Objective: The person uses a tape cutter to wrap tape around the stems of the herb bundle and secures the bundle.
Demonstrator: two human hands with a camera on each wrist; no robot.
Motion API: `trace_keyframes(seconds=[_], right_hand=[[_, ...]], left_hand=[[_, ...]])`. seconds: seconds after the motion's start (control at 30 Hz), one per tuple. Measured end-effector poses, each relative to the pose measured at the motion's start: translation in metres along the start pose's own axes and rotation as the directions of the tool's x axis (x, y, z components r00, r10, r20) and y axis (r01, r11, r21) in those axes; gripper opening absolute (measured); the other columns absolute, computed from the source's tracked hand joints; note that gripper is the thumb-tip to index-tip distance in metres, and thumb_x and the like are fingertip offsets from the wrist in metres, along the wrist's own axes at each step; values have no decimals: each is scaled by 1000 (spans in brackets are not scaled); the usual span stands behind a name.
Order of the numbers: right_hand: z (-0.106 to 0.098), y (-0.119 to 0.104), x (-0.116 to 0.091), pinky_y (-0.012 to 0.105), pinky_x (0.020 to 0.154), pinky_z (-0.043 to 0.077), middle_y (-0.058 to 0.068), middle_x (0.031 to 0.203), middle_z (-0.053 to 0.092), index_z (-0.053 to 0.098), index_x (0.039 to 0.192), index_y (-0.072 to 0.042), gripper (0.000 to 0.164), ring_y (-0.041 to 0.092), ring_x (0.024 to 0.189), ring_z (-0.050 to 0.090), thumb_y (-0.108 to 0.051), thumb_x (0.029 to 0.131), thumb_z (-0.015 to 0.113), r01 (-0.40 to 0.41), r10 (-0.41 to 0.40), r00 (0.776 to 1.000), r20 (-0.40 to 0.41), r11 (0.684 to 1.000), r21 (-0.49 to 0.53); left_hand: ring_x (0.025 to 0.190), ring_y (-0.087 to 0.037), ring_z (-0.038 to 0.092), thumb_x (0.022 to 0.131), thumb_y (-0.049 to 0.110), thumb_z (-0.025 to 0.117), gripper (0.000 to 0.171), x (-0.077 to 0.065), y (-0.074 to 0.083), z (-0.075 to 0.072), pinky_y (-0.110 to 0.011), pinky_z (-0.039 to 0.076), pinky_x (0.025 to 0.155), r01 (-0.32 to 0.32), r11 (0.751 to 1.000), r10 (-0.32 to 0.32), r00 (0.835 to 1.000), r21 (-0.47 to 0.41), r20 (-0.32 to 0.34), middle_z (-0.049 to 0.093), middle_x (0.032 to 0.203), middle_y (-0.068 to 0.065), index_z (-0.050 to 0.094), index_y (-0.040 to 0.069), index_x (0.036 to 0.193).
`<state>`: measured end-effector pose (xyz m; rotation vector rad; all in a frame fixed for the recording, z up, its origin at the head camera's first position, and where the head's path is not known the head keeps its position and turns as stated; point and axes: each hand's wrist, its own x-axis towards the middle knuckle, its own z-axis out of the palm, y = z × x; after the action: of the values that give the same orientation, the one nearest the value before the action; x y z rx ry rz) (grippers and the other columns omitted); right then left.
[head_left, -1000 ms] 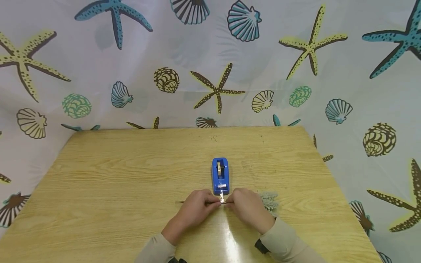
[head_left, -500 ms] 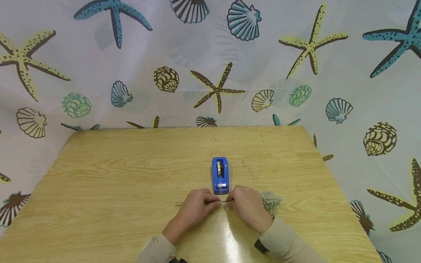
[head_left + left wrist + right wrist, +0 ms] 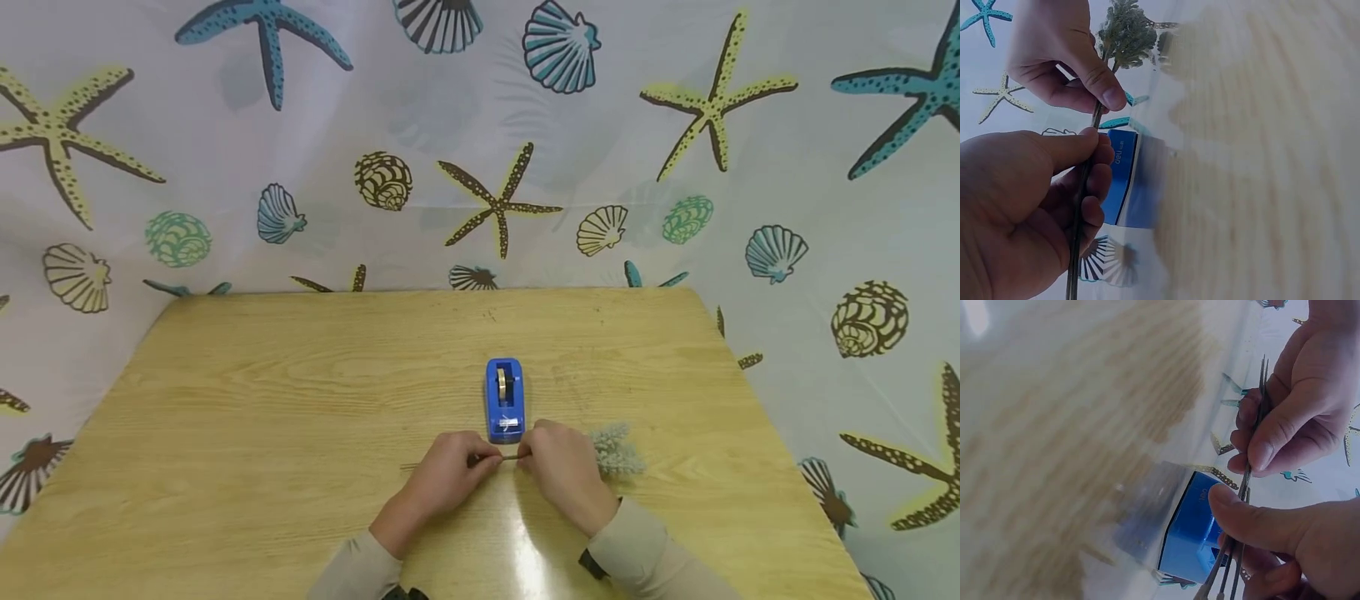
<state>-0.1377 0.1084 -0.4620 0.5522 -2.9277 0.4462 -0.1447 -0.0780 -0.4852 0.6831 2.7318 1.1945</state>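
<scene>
A small bunch of thin dark stems point(image 3: 1075, 250) with pale grey-green leafy sprigs point(image 3: 618, 450) lies crosswise between the two hands. The left hand point(image 3: 450, 471) pinches the stems between thumb and fingers, their bare ends sticking out to its left. Close beside it, the right hand point(image 3: 566, 471) pinches them nearer the leafy end. A short length of stem shows between the fingertips. Just beyond the hands stands a blue tape dispenser point(image 3: 493, 417) with a roll of clear tape in it. Whether tape wraps the stems is too small to tell.
The wood-grain table point(image 3: 300, 375) stretches to both sides and behind the dispenser. A white cloth point(image 3: 450, 100) printed with shells and starfish hangs along the table's back and sides.
A second ago a strip of tape ran from the dispenser to the stems; it has come away from the dispenser. The leafy end has turned, with both hands still pinching the stems.
</scene>
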Motion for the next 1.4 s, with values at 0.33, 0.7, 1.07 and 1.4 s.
trace_keyframes(seconds=[0.33, 0.7, 1.07, 1.4], right_hand=[[-10, -4, 2, 27, 48, 43, -3, 76, 65, 80, 89, -18, 7, 10, 61, 56, -24, 84, 80, 29, -23, 995, 96, 998, -57], [-7, -2, 5, 29, 51, 47, -5, 74, 69, 81, 80, -19, 3, 12, 63, 62, -22, 80, 83, 2, 1, 997, 75, 999, -51], [0, 2, 5, 29, 52, 49, -7, 73, 68, 79, 75, -20, 8, 12, 61, 63, -25, 77, 85, 13, -11, 999, 38, 998, -69], [2, 2, 10, 27, 52, 47, -7, 72, 65, 76, 74, -18, 14, 11, 60, 60, -24, 74, 88, 3, -2, 1000, 13, 996, -89]], left_hand=[[72, -5, 56, 90, 6, 72, 10, 0, -2, 0, -21, 49, 65, -40, 999, 41, 998, 16, -42, 70, 83, 2, 80, 7, 96], [67, -4, 52, 89, 8, 74, 10, 4, -2, 0, -20, 46, 60, -15, 1000, 15, 998, -1, -58, 68, 80, 3, 81, 8, 97], [72, -6, 57, 93, 12, 69, 13, 6, 0, -2, -21, 49, 64, 54, 998, -53, 998, -39, 22, 72, 84, -3, 80, 6, 97], [66, -6, 48, 89, 7, 73, 9, 11, 1, 0, -20, 42, 58, 19, 1000, -19, 999, 8, -36, 64, 76, 0, 81, 5, 94]])
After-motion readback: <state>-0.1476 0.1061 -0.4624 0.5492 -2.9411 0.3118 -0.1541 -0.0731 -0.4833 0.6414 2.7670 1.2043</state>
